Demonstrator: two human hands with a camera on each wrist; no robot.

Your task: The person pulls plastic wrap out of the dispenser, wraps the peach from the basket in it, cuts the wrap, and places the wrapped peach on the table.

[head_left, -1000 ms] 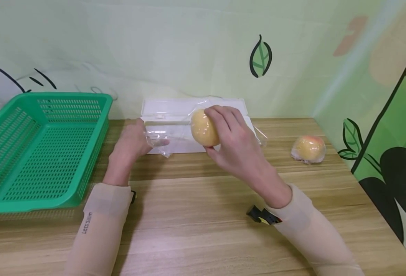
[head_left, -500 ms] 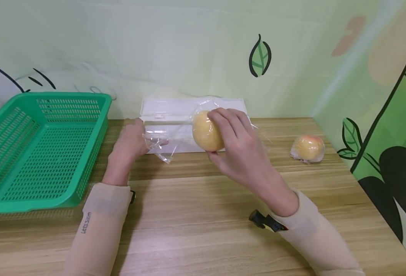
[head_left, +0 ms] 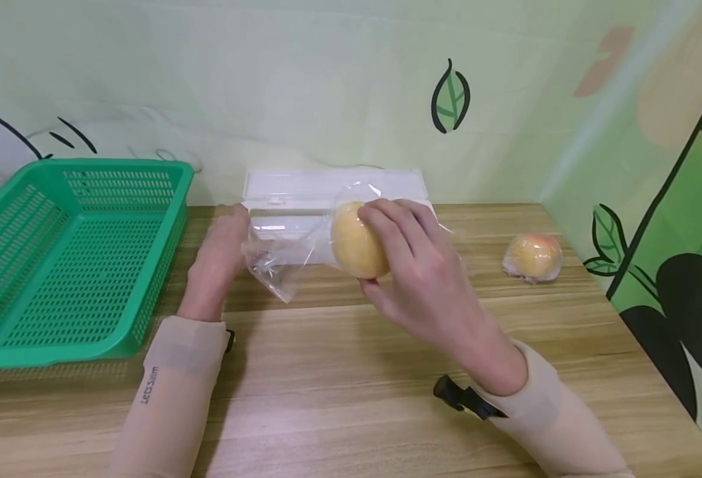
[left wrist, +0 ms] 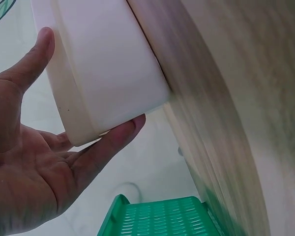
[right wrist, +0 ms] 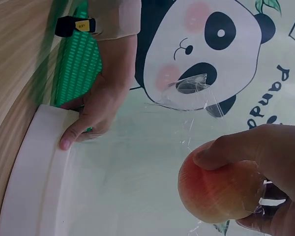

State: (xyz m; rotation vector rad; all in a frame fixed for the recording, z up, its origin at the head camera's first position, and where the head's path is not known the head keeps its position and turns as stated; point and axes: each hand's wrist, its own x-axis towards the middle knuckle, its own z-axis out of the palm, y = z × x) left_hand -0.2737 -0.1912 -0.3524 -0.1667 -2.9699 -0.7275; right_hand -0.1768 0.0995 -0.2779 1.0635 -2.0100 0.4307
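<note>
In the head view, a yellow peach [head_left: 357, 244] is in my right hand [head_left: 425, 272], thumb below and fingers over its right side. The right wrist view shows the peach's red blush [right wrist: 219, 184]. Clear cling film [head_left: 279, 262] stretches from the peach towards the left, its loose corner hanging near my left hand [head_left: 219, 255]. That hand holds the left end of a white cling film box [head_left: 339, 182], whose lid stands raised. In the left wrist view, the thumb lies on one face of the box [left wrist: 103, 59] and the fingers touch its end.
At the left stands a green plastic basket [head_left: 82, 279] with slotted walls. A second peach [head_left: 533, 257], wrapped in film, lies on the wooden table [head_left: 327, 398] at the right. A printed wall cloth [head_left: 208, 86] rises directly behind the box.
My right hand has drawn the peach slightly towards me and to the right. More film now spans between the peach and the box. The left hand stays at the box end.
</note>
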